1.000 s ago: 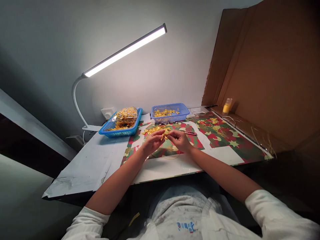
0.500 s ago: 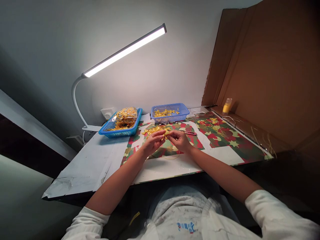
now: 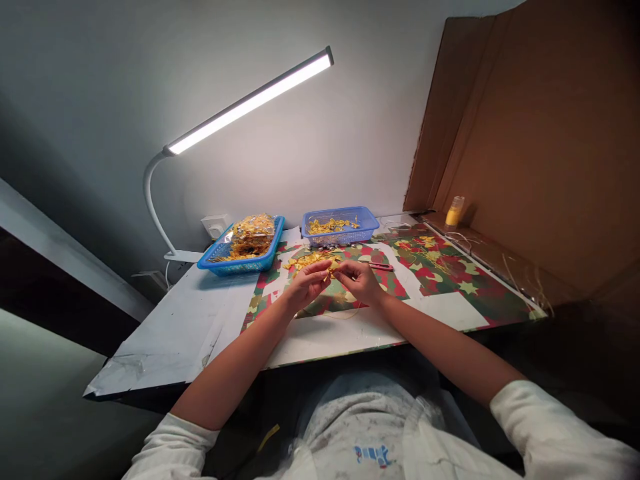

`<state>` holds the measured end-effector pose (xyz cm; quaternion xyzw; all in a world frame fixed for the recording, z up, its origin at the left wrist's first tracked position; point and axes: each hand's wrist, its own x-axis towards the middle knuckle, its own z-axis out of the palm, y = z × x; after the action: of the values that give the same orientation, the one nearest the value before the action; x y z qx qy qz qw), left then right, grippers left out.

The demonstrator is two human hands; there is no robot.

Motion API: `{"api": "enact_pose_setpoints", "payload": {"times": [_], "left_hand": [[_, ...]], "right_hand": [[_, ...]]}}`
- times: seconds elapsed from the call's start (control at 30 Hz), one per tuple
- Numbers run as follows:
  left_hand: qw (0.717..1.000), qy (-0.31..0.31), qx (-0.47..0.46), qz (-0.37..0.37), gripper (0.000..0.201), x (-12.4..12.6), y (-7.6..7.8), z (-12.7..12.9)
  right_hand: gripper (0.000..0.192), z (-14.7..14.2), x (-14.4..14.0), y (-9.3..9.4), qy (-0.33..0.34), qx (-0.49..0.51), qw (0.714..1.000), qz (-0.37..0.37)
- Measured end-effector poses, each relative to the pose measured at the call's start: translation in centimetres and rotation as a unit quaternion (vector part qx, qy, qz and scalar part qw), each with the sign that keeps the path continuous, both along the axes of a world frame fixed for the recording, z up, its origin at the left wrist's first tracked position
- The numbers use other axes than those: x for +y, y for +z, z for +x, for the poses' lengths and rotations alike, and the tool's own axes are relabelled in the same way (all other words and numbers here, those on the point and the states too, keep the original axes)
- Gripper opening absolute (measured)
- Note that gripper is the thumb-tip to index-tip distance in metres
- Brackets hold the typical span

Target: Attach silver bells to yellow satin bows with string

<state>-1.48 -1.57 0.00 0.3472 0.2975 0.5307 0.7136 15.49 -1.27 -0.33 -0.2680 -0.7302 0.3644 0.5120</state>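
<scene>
My left hand (image 3: 309, 283) and my right hand (image 3: 360, 281) meet just above the near middle of the table. Fingertips of both are pinched on a small yellow ribbon piece (image 3: 331, 272), partly covered by the fingers; its exact shape is hard to make out. Below the hands, a thin yellow cord (image 3: 345, 317) curves over the white table edge. Right behind them lies a loose pile of yellow ribbon pieces (image 3: 311, 259). A slim tool with a pink handle (image 3: 383, 267) rests beside my right hand, its other end partly hidden.
A blue basket (image 3: 240, 265) with yellow pieces and a clear plastic bag stands left. A purple-blue basket (image 3: 367, 233) holds more pieces. Yellow strands (image 3: 427, 250) lie at right, near a small jar (image 3: 455, 212) by the cardboard wall (image 3: 540, 153). A lit lamp (image 3: 250, 103) hangs over the table.
Almost nothing differs. Both hands stay in the same place with the yellow ribbon piece, with only a slight shift at the fingertips.
</scene>
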Motion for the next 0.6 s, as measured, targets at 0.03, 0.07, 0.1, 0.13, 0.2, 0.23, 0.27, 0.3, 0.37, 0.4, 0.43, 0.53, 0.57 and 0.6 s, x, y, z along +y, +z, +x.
{"api": "enact_pose_setpoints", "payload": {"times": [0.03, 0.07, 0.1, 0.13, 0.2, 0.23, 0.27, 0.3, 0.37, 0.4, 0.43, 0.53, 0.57, 0.6], "left_hand": [[1.0, -0.002, 0.001, -0.001, 0.025, -0.02, 0.0, 0.01], [1.0, -0.002, 0.002, -0.001, 0.026, -0.03, 0.02, 0.01], [1.0, -0.002, 0.001, 0.0, 0.026, -0.04, 0.05, 0.0], [1.0, -0.001, 0.0, 0.001, 0.026, -0.03, 0.09, -0.02], [1.0, 0.003, -0.004, 0.003, 0.026, 0.0, 0.18, -0.07], [1.0, 0.005, -0.005, 0.004, 0.025, 0.02, 0.21, -0.09], [1.0, 0.005, -0.006, 0.004, 0.025, 0.03, 0.24, -0.1], [1.0, 0.006, -0.007, 0.004, 0.025, 0.05, 0.26, -0.1], [1.0, 0.006, -0.007, 0.004, 0.025, 0.05, 0.28, -0.08], [1.0, 0.006, -0.007, 0.003, 0.025, 0.04, 0.29, -0.06], [1.0, 0.006, -0.007, 0.002, 0.025, 0.02, 0.29, -0.04], [1.0, 0.006, -0.008, 0.002, 0.025, -0.03, 0.31, 0.03], [1.0, 0.006, -0.008, 0.001, 0.025, -0.04, 0.31, 0.05], [1.0, 0.006, -0.009, 0.001, 0.025, -0.05, 0.31, 0.06]], "right_hand": [[0.03, 0.0, 0.0, -0.01, 0.001, 0.001, 1.0, 0.0], [0.03, 0.01, 0.01, -0.04, 0.002, 0.002, 1.0, -0.001], [0.031, 0.01, 0.02, -0.08, 0.002, 0.004, 1.0, -0.003], [0.031, 0.01, 0.04, -0.13, 0.003, 0.006, 1.0, -0.006], [0.033, 0.01, 0.09, -0.26, 0.002, 0.007, 1.0, -0.01], [0.033, 0.02, 0.12, -0.32, 0.002, 0.007, 1.0, -0.01], [0.033, 0.02, 0.15, -0.37, 0.003, 0.007, 1.0, -0.008], [0.033, 0.03, 0.17, -0.41, 0.003, 0.007, 1.0, -0.007], [0.033, 0.04, 0.2, -0.42, 0.002, 0.008, 1.0, -0.006], [0.032, 0.05, 0.21, -0.4, 0.001, 0.009, 1.0, -0.006], [0.032, 0.05, 0.21, -0.38, 0.0, 0.01, 1.0, -0.006], [0.03, 0.05, 0.21, -0.31, -0.001, 0.008, 1.0, -0.004], [0.029, 0.05, 0.22, -0.3, 0.0, 0.008, 1.0, -0.004], [0.029, 0.04, 0.22, -0.3, 0.0, 0.007, 1.0, -0.005]]}}
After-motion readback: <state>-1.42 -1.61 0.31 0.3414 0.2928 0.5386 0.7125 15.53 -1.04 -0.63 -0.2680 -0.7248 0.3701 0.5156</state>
